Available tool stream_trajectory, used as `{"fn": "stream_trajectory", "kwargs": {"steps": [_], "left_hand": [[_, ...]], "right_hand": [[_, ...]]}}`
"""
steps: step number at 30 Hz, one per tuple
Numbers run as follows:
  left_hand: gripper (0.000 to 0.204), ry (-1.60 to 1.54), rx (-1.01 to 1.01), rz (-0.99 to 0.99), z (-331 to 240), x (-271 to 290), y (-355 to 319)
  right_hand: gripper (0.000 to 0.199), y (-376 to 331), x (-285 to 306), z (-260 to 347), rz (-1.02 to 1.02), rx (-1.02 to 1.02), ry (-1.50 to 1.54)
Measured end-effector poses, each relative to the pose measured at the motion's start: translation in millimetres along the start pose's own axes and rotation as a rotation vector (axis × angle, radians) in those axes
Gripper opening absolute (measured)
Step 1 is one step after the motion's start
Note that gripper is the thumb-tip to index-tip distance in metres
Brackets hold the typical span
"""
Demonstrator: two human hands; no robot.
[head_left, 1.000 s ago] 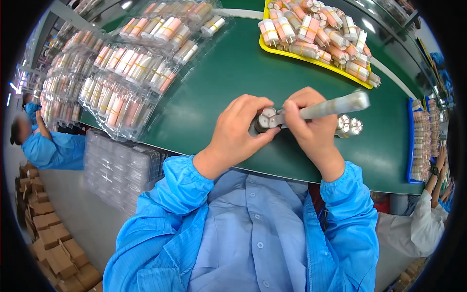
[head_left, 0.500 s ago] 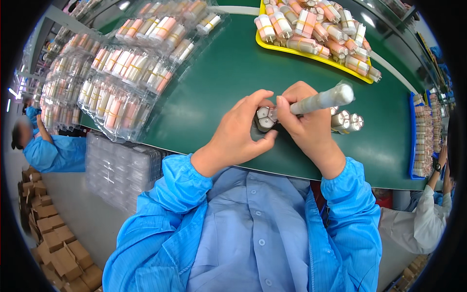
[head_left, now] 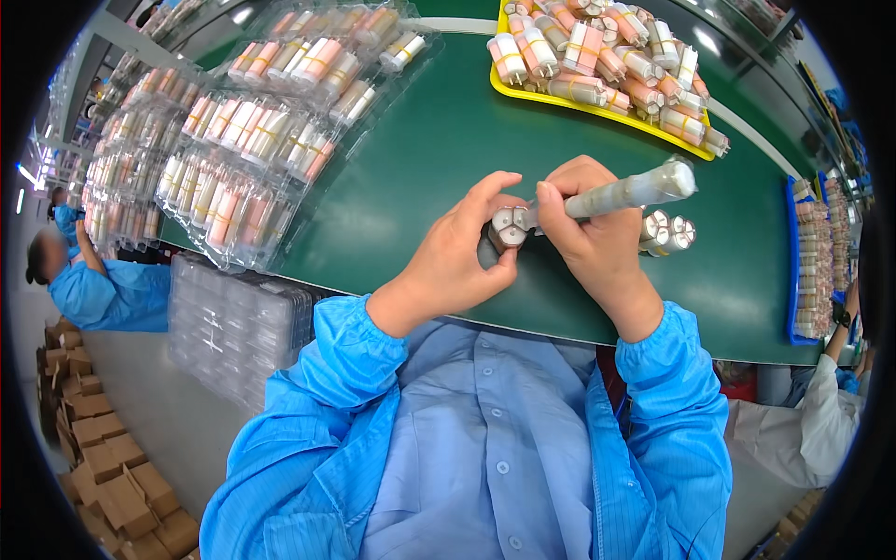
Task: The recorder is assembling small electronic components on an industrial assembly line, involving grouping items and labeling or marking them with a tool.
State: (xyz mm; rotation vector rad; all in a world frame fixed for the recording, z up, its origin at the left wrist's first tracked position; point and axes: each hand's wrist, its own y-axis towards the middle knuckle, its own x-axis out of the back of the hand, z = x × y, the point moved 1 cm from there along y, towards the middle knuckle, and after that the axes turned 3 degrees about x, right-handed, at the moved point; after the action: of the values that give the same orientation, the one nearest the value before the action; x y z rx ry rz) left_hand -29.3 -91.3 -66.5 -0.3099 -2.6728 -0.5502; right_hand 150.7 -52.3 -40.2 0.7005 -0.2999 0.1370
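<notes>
My left hand curls its thumb and fingers around an upright bundle of three cylindrical cells with pale round end faces, standing on the table. In my right hand is a thick, whitish pen-shaped tool, gripped like a pen and slanting up to the right. Its narrow tip points down at the right side of the bundle; whether it touches cannot be made out. Just right of that hand stand more cell bundles, partly hidden behind it.
A yellow tray heaped with pink and white cell bundles lies at the far right. Clear plastic trays of bundles fill the left side. A blue tray sits at the right edge of the green table. Co-workers are on both sides.
The tool in my right hand has shifted slightly right and its tip shows more clearly. My left thumb has drawn back a little along the bundle.
</notes>
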Motion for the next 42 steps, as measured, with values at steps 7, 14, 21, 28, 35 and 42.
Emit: {"fn": "stream_trajectory", "kwargs": {"steps": [7,14,21,28,35,42], "left_hand": [[0.077,0.032,-0.001,0.001,-1.5,0.0,-0.3],[0.053,0.203,-0.007,-0.087,-0.3,1.6,1.6],[0.042,0.407,0.073,-0.405,17.0,44.9,8.0],[0.066,0.783,-0.073,-0.431,-6.1,29.5,12.9],[0.07,0.312,-0.16,-0.03,-41.0,-50.7,59.8],[0.048,0.152,-0.13,0.128,-16.2,-69.5,72.8]], "right_hand": [[0.016,-1.9,-3.6,-1.6,0.058,-0.032,-0.026],[0.014,-1.1,-3.1,-4.9,0.036,0.052,-0.072],[0.008,20.7,52.8,8.6,-0.324,0.34,-0.074],[0.012,23.2,83.4,10.7,-0.552,-0.05,0.214],[0.009,19.7,70.0,6.7,-0.41,0.062,0.005],[0.01,22.1,64.8,1.5,-0.388,0.131,-0.042]]}}
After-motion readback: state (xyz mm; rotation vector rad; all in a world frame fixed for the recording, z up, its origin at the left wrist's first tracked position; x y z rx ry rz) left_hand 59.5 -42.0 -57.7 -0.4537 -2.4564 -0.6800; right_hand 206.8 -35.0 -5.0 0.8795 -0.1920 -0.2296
